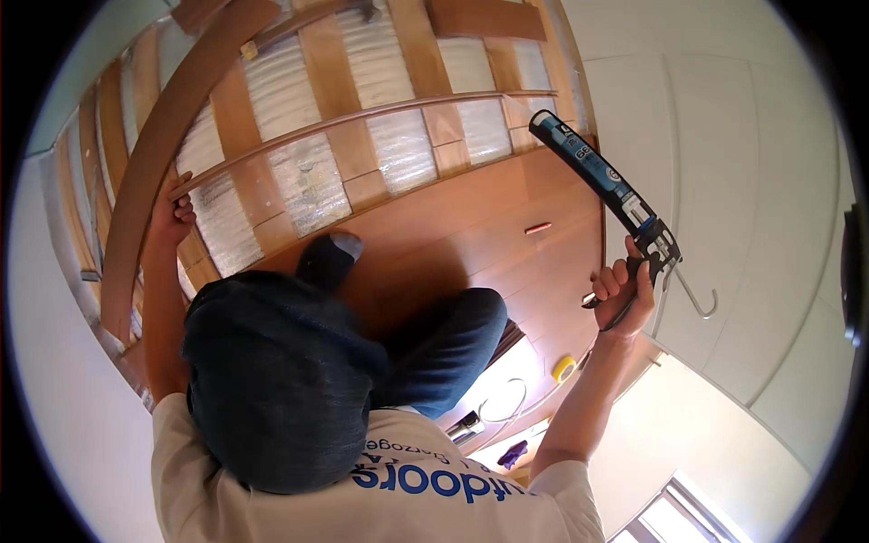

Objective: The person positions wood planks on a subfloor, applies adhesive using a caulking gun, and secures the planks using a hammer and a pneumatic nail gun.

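My left hand (176, 208), at the left, has its fingers closed round the near end of a long thin wooden strip (362, 115), beside a wide wooden plank (154, 154). The strip slants up to the right across short boards (331, 72) laid over silvery underlay (403, 152). My right hand (623, 291) grips the handle of a black and blue caulking gun (593, 167) with a metal hook at its back. The gun points up and left, its pale nozzle by the strip's right end; I cannot tell whether they touch.
My crossed legs (439, 353) rest on wooden flooring (543, 190). A small red stick-like object (538, 227) lies on the boards. A yellow tape roll (564, 368) and a looped pale cord (511, 407) are lower right. Pale panelled surfaces (724, 208) border the right side.
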The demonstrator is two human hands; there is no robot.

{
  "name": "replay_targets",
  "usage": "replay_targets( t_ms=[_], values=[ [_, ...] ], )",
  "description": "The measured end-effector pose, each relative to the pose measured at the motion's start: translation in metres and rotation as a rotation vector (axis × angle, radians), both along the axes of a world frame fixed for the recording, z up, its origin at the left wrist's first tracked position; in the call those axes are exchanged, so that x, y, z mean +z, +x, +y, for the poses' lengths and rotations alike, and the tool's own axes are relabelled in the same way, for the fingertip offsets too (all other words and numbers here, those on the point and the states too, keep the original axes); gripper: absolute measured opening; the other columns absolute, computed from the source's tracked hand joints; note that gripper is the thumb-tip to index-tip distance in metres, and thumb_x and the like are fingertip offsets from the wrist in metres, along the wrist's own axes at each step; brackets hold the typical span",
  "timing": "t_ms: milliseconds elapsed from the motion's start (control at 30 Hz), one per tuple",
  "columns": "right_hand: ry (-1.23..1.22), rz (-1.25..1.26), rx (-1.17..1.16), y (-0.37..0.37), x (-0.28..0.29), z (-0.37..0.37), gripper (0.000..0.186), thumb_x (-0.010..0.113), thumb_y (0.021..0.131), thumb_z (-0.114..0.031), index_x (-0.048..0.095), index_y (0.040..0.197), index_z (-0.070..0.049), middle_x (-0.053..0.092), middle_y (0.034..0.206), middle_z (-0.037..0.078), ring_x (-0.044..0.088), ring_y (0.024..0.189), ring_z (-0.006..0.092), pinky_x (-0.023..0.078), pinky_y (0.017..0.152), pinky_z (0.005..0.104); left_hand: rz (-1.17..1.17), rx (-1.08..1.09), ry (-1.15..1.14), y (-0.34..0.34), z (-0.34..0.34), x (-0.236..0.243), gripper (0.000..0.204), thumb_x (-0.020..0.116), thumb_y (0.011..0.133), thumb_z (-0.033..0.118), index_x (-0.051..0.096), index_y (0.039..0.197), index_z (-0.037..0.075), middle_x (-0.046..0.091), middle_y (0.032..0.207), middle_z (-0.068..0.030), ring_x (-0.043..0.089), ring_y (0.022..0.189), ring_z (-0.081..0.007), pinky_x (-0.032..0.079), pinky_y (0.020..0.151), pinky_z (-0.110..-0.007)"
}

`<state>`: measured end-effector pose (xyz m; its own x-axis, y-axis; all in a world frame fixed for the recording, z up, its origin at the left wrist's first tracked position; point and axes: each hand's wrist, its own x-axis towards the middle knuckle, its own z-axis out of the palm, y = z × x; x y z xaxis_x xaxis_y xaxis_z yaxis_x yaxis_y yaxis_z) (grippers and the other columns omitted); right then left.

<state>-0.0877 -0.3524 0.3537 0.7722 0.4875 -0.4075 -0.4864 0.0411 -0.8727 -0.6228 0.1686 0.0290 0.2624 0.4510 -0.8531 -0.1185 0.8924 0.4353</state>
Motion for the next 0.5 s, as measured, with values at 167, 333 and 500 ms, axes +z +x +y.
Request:
replay_targets(
  t_ms=[167, 333, 500],
  values=[
    [0.0, -0.008, -0.025, 0.02, -0.001, -0.004, 0.052, 0.045, 0.113, -0.036, 0.05, 0.152, -0.003, 0.038, 0.077, -0.003, 0.035, 0.064, 0.0114, 0.036, 0.062, 0.0303, 0.026, -0.011, 0.003, 0.003, 0.003, -0.004, 0.033, 0.056, 0.106, 0.034, 0.065, 0.133, 0.017, 0.044, 0.063, 0.007, 0.034, 0.045, -0.004, 0.03, 0.042, -0.019],
    [0.006, -0.005, -0.013, 0.031, 0.002, 0.002, 0.052, 0.047, 0.113, -0.036, 0.05, 0.152, -0.002, 0.038, 0.078, -0.003, 0.035, 0.066, 0.0114, 0.034, 0.061, 0.0291, 0.017, 0.013, 0.003, -0.001, 0.005, -0.008, 0.035, 0.057, 0.107, 0.037, 0.064, 0.135, 0.017, 0.044, 0.064, 0.0072, 0.034, 0.045, -0.0036, 0.03, 0.042, -0.019],
    [0.02, -0.013, 0.001, 0.044, 0.001, 0.001, 0.052, 0.048, 0.113, -0.036, 0.05, 0.152, -0.002, 0.039, 0.078, -0.002, 0.035, 0.067, 0.0112, 0.034, 0.06, 0.0288, 0.023, -0.002, -0.002, -0.003, 0.007, -0.012, 0.038, 0.058, 0.107, 0.04, 0.062, 0.138, 0.019, 0.045, 0.064, 0.0074, 0.036, 0.046, -0.0033, 0.031, 0.042, -0.019]
  ],
)
